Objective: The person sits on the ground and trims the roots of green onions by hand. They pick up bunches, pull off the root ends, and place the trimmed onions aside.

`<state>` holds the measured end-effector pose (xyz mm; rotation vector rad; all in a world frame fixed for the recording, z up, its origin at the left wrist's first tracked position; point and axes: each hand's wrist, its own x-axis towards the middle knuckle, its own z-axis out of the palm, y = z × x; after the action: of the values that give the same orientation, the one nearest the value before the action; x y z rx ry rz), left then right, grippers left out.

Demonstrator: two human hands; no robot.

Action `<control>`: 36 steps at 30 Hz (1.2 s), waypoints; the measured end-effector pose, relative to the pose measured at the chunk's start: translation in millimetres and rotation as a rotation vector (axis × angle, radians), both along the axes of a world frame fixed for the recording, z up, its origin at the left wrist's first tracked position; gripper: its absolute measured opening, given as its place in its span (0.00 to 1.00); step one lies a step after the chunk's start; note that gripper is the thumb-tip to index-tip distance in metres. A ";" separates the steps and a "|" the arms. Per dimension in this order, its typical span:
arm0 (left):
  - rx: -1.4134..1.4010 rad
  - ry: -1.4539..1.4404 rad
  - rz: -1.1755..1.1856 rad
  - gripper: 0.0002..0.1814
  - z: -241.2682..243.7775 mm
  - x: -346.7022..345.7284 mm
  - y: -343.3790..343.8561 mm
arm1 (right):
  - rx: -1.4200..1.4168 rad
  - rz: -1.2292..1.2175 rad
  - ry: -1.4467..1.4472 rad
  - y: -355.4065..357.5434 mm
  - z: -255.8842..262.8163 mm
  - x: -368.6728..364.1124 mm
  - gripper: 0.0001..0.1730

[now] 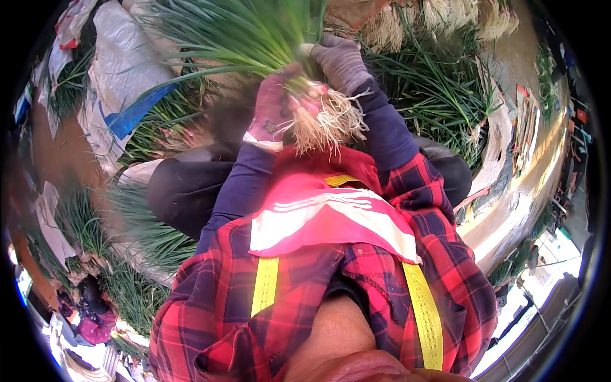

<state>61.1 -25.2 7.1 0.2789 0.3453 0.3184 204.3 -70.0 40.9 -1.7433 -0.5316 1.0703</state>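
Note:
A bunch of green onions (281, 52) with long green leaves, pinkish bulbs and pale stringy roots is held up before my chest. My left hand (274, 102), in a pink patterned glove, closes round the stems just above the bulbs. On the other side, my right hand (339, 59), in a greyish knit glove, has curled fingers against the stems, with a white stalk end showing at its fingertips. The leaves fan out towards the upper left, and the roots hang over my pink apron (329, 176).
Loose green onions (429, 90) lie beyond my right knee, with rooted bundles (448, 16) at the top right. More onions (157, 129) and white plastic sacks (124, 52) lie on the left. A person (95, 320) is at the far lower left.

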 end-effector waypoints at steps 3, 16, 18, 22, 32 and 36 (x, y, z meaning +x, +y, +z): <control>0.017 0.108 -0.039 0.19 2.9 0.1 0.2 | -0.135 0.145 -0.620 -4.1 8.7 -3.6 0.16; -0.194 0.140 0.032 0.21 40.6 -10.5 -18.2 | 0.225 -0.110 0.426 -24.9 13.0 -10.8 0.08; -0.112 0.010 -0.059 0.20 36.8 -17.2 -17.6 | 0.150 0.017 0.045 -27.5 14.9 -8.6 0.09; 0.059 0.039 -0.050 0.21 33.3 -20.1 -25.3 | -0.153 0.333 -0.936 -18.6 34.0 -23.5 0.14; 0.128 0.237 -0.001 0.13 53.0 -20.5 -33.7 | 0.246 -0.082 0.206 -62.5 51.6 -49.3 0.07; 0.051 0.393 0.036 0.14 37.1 -24.8 -28.4 | 0.677 -0.139 -0.319 -92.4 47.0 2.7 0.08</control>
<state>36.2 -53.6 44.2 0.3864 0.7310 0.3076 207.0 -162.4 88.0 -1.3151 -0.8430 0.4298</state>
